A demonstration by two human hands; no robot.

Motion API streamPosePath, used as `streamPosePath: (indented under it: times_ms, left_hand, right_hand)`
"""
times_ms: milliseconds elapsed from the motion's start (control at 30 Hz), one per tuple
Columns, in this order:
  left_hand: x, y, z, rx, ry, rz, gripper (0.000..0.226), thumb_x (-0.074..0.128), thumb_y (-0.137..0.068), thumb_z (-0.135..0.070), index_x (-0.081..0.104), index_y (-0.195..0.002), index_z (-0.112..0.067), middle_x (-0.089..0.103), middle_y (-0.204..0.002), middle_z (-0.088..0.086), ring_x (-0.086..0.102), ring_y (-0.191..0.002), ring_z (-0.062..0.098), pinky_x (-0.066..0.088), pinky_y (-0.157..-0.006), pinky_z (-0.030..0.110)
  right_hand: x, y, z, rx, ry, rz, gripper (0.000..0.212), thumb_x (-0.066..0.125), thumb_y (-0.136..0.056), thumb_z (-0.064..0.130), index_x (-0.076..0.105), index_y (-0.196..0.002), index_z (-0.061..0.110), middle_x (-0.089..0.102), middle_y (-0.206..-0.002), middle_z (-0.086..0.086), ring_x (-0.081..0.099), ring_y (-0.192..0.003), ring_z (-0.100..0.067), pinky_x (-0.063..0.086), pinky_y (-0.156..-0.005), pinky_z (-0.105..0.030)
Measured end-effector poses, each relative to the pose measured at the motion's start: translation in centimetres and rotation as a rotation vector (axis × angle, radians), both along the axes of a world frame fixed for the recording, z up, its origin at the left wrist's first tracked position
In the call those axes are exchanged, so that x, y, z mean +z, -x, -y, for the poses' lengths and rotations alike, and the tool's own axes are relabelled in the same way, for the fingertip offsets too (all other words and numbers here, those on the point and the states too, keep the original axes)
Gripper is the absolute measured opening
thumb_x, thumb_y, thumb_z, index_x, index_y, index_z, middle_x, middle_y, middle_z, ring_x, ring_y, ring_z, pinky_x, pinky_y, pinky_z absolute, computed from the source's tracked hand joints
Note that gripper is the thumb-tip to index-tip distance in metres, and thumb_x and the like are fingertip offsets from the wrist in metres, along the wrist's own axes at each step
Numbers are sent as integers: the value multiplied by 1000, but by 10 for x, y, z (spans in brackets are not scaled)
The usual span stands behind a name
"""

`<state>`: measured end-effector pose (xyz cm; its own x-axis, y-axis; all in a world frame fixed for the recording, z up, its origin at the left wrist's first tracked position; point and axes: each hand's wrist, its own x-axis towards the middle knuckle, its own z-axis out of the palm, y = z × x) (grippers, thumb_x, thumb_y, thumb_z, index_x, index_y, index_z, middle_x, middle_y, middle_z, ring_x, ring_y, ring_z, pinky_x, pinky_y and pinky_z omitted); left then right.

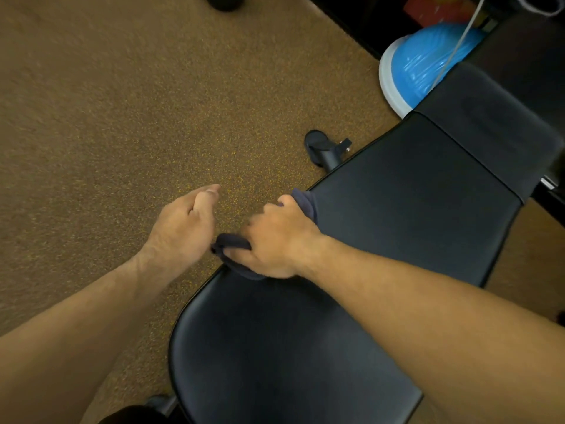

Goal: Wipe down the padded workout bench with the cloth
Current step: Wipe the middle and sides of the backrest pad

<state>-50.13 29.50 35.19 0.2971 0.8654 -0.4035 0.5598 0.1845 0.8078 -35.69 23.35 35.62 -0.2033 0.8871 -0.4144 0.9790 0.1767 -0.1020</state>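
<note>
Now wiping the edge | my right hand (pixel 275 240) clamps the cloth (pixel 303 201) on the bench (pixel 412 215) rim, frame centre | left hand (pixel 183 228) loosely curled, empty | next, I reckon: sweep toward upper right.

A brown floor (pixel 107 117), flecked with yellow, fills most of the view under soft, warm light. A dark ledge (pixel 351 22) runs diagonally along its upper right edge. Just beyond it lies a glossy blue dome (pixel 428 65) with a pale rim, and a white cord (pixel 461 41) crosses over the dome. Something red (pixel 434 7) sits in the dark recess behind. A black round object (pixel 224 1) is cut off by the top edge.
</note>
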Motion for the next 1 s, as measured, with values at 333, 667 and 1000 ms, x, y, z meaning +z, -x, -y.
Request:
streamPosePath:
  times_ms: [333, 667, 1000]
  left_hand:
    - [17, 17, 15, -10, -39, 24, 47, 34, -91, -35, 56, -132, -29, 56, -131, -17, 50, -109, -9, 33, -95, 16]
    - [21, 36, 43, -28, -98, -44, 41, 38, -97, -28, 55, -133, -22, 52, -138, -8, 41, -125, 0, 26, -109, 21]
    - [15, 55, 56, 51, -42, -81, 56, 33, -80, -41, 64, -121, -21, 63, -124, -6, 53, -121, 10, 37, -109, 37]
  right_hand:
    - [-20, 39, 38, -78, -302, -194, 31, 52, -86, 40, 69, -97, 16, 67, -101, -6, 54, -103, -32, 29, -98, -46]
    - [-19, 4, 59, 37, -193, -15, 62, 32, -91, 56, 40, -144, 24, 33, -154, 4, 16, -145, -30, 4, -114, -57]
    - [-20, 123, 82, 32, -151, -72, 47, 42, -85, 48, 62, -118, 20, 60, -120, -3, 36, -124, -28, 10, -113, -47]
